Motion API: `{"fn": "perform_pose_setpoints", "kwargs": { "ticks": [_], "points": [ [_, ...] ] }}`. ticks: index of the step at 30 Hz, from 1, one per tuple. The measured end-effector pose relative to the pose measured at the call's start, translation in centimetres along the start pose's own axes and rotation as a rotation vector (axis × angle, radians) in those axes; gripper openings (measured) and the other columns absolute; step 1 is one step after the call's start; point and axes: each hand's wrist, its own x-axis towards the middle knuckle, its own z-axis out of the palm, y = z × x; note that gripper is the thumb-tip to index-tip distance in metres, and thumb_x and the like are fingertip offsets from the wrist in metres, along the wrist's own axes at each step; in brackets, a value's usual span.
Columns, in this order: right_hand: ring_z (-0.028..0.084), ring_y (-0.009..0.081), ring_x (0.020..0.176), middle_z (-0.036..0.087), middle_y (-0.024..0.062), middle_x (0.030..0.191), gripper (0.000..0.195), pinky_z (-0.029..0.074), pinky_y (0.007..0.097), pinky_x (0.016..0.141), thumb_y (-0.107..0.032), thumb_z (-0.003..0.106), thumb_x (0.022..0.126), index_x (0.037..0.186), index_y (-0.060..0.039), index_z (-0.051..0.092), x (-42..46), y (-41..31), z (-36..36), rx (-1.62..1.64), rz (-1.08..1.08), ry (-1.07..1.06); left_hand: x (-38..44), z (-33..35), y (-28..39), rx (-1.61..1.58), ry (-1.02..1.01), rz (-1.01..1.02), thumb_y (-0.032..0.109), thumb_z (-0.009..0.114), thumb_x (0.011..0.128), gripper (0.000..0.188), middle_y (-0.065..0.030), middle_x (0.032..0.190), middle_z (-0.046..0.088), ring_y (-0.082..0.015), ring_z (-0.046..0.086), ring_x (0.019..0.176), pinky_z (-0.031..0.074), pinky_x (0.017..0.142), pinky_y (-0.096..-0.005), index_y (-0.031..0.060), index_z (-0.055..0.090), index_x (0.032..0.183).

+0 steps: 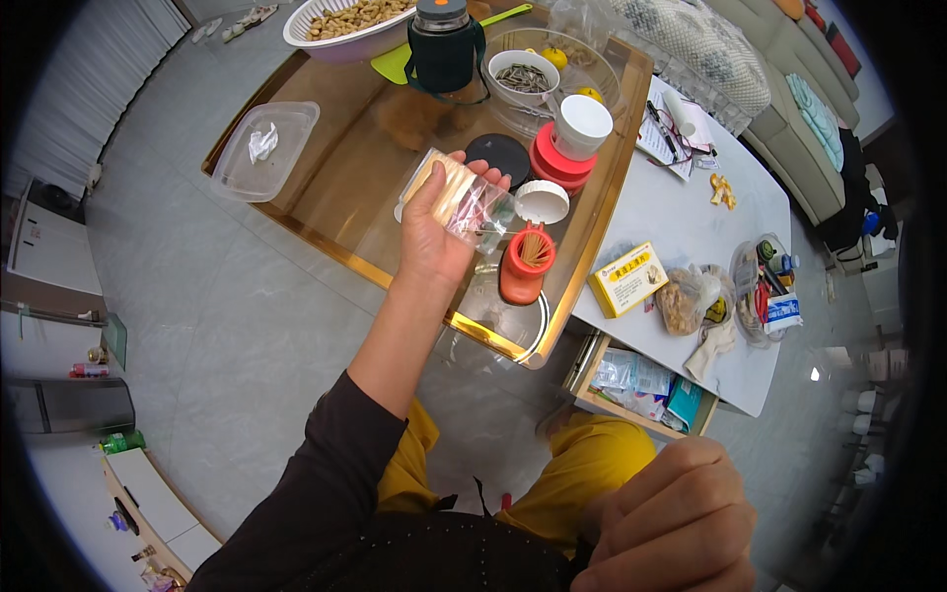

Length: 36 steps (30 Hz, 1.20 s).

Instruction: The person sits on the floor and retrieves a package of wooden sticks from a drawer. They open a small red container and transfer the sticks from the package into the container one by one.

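Observation:
My left hand (436, 229) is closed around a clear plastic pack of wooden toothpicks (453, 194), its crinkled end pointing toward a red toothpick holder (522, 274). Toothpicks stand upright in the holder's mouth, and its white lid (542, 201) is flipped back. Near the lower right of the view, close to the camera, my right hand (669, 518) has its fingers curled; whether anything is inside cannot be seen. A red-lidded jar (561, 159) with a white cup (584, 126) on it stands behind the holder, beside a black round lid (499, 157).
On the brown table (348, 148) are a plastic tub (266, 152) with crumpled tissue, a dark flask (444, 59), a basin of peanuts (348, 37) and a bowl of seeds (522, 78). The white side table (666, 222) bears a yellow box (629, 281); below, a drawer (644, 392) stands pulled out.

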Motion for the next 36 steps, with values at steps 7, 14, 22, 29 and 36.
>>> {"fn": "perform_pose_setpoints", "kwargs": {
  "ticks": [7, 14, 22, 29, 36],
  "points": [
    [0.05, 0.0145, 0.059, 0.06, 0.0047, 0.078, 0.017, 0.036, 0.0264, 0.047, -0.016, 0.069, 0.077, 0.09, -0.0092, 0.062, 0.6, 0.6, -0.9, 0.005, 0.0, -0.125, 0.0, -0.2, 0.2, -0.004, 0.02, -0.002, 0.022, 0.056, 0.092, 0.032, -0.0195, 0.106, 0.058, -0.0334, 0.058, 0.103, 0.044, 0.1, -0.0518, -0.0008, 0.05, 0.114],
    [0.051, 0.0156, 0.06, 0.06, 0.0055, 0.078, 0.016, 0.038, 0.0264, 0.048, -0.014, 0.069, 0.076, 0.089, -0.0081, 0.061, 1.4, 1.6, -1.4, 0.015, -0.138, -0.19, 0.2, 0.2, -0.3, -0.01, 0.014, -0.012, 0.023, 0.056, 0.092, 0.032, -0.0199, 0.107, 0.057, -0.0338, 0.058, 0.103, 0.044, 0.1, -0.0516, -0.0005, 0.05, 0.113],
    [0.052, 0.0161, 0.064, 0.063, 0.0055, 0.082, 0.014, 0.038, 0.027, 0.053, -0.013, 0.066, 0.078, 0.091, -0.0094, 0.063, 1.6, 1.3, -1.7, 0.022, -0.202, -0.287, 0.2, -0.3, -0.1, -0.058, -0.027, -0.03, 0.023, 0.056, 0.091, 0.033, -0.0198, 0.105, 0.058, -0.0342, 0.058, 0.104, 0.043, 0.101, -0.0521, -0.0005, 0.05, 0.113],
    [0.053, 0.0151, 0.066, 0.064, 0.0046, 0.083, 0.013, 0.038, 0.0263, 0.054, -0.015, 0.065, 0.08, 0.092, -0.011, 0.064, 1.5, 1.1, -1.1, 0.008, -0.204, -0.282, -0.1, -0.2, 0.4, -0.032, 0.005, -0.013, 0.023, 0.053, 0.093, 0.03, -0.019, 0.104, 0.058, -0.0328, 0.059, 0.101, 0.045, 0.099, -0.0508, 0.0007, 0.05, 0.113],
    [0.053, 0.015, 0.067, 0.065, 0.0044, 0.085, 0.014, 0.039, 0.0258, 0.055, -0.016, 0.065, 0.079, 0.093, -0.0118, 0.065, 1.5, 1.1, -1.2, 0.011, -0.253, -0.31, -0.1, 0.0, 0.3, -0.019, -0.004, -0.012, 0.025, 0.054, 0.093, 0.031, -0.0184, 0.102, 0.059, -0.0319, 0.06, 0.1, 0.046, 0.098, -0.0497, 0.0014, 0.05, 0.113]
  ]
}}
